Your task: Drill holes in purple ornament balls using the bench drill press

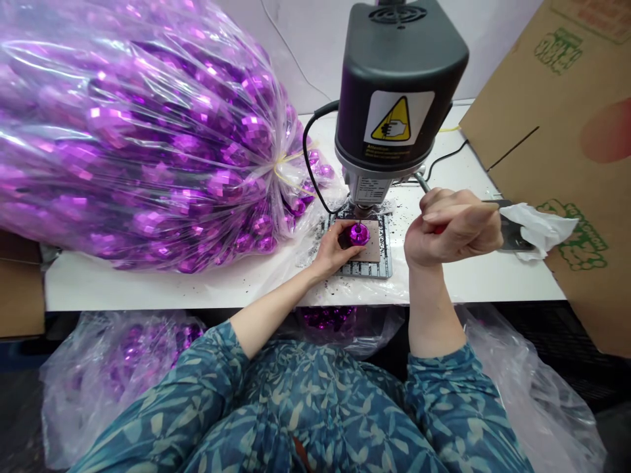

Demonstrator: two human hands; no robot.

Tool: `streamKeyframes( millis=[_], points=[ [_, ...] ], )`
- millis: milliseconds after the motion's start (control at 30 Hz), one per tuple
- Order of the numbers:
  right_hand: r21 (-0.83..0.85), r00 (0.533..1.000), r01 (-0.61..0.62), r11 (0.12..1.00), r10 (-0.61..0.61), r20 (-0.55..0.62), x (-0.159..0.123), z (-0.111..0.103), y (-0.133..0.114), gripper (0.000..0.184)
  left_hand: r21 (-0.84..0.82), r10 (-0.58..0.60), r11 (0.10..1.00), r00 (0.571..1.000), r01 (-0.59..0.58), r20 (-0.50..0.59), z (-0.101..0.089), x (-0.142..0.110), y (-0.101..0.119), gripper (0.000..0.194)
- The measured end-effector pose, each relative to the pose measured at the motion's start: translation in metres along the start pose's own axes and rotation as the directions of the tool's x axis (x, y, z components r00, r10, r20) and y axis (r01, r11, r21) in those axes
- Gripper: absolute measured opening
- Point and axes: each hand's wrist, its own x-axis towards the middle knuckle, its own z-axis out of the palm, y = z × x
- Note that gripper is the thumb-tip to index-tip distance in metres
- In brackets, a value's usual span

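A shiny purple faceted ball (pixel 359 234) sits under the bit of a small drill press (pixel 394 72). Thumb and fingers of my left hand (pixel 335 249) curl around the ball and grip it from the left. Beneath it lies a square tan board (pixel 371 251) on the grey slotted base (pixel 386 266). My right hand (pixel 451 226) is raised to the right of the press, its fingers wrapped round the feed lever (pixel 421 182); a bit of red shows between the fingers. The bit appears to meet the ball's top, though how deep I cannot tell.
A large tied clear bag (pixel 162 144) of purple balls fills the left. Cardboard boxes (pixel 566 144) stand at the right, near a crumpled white tissue (pixel 537 223). Dark shavings litter the white table (pixel 221 289). More bagged balls (pixel 142 348) lie below its front edge.
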Motion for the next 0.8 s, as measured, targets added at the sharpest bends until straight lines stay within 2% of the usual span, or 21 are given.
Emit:
streamKeyframes(
  millis=[133, 233, 333, 433, 533, 600, 633, 667, 733, 800],
  points=[
    [-0.03, 1.0, 0.007, 1.0, -0.007, -0.006, -0.008, -0.006, 0.007, 0.074, -0.001, 0.008, 1.0, 1.0, -0.008, 0.003, -0.001, -0.001, 0.001, 0.056],
    [-0.059, 1.0, -0.01, 0.998, 0.01, 0.003, -0.008, -0.005, 0.002, 0.078, 0.007, 0.007, 1.0, 1.0, -0.007, 0.005, 0.0, -0.001, 0.0, 0.056],
    [-0.077, 0.998, -0.063, 0.995, 0.065, 0.025, 0.009, 0.009, -0.015, 0.074, 0.008, 0.007, 1.0, 1.0, -0.007, 0.001, 0.002, 0.002, -0.003, 0.056],
    [-0.108, 0.971, -0.218, 0.97, 0.227, 0.074, 0.038, 0.032, -0.032, 0.071, 0.048, 0.021, 0.999, 0.999, -0.019, -0.05, 0.001, 0.0, 0.001, 0.055],
    [-0.114, 0.943, -0.281, 0.953, 0.297, 0.152, 0.058, 0.048, -0.038, 0.07, 0.162, 0.085, 0.984, 0.993, -0.071, -0.081, -0.009, -0.021, 0.017, 0.049],
    [-0.091, 0.937, -0.299, 0.95, 0.31, 0.162, 0.062, 0.052, -0.035, 0.064, 0.21, 0.166, 0.962, 0.984, -0.176, 0.067, -0.02, -0.049, 0.027, 0.044],
    [-0.071, 0.939, -0.298, 0.952, 0.306, 0.157, 0.062, 0.052, -0.033, 0.061, 0.218, 0.208, 0.943, 0.956, -0.252, 0.206, -0.026, -0.066, 0.031, 0.044],
    [-0.049, 0.943, -0.291, 0.955, 0.295, 0.153, 0.061, 0.052, -0.031, 0.059, 0.229, 0.24, 0.915, 0.903, -0.333, 0.355, -0.032, -0.083, 0.033, 0.045],
    [-0.02, 0.951, -0.275, 0.961, 0.275, 0.141, 0.059, 0.05, -0.029, 0.055, 0.307, 0.237, 0.811, 0.759, -0.499, 0.607, -0.041, -0.117, 0.031, 0.041],
    [-0.009, 0.955, -0.263, 0.965, 0.262, 0.143, 0.057, 0.048, -0.029, 0.055, 0.4, 0.176, 0.66, 0.649, -0.635, 0.74, -0.046, -0.142, 0.022, 0.038]
  ],
)
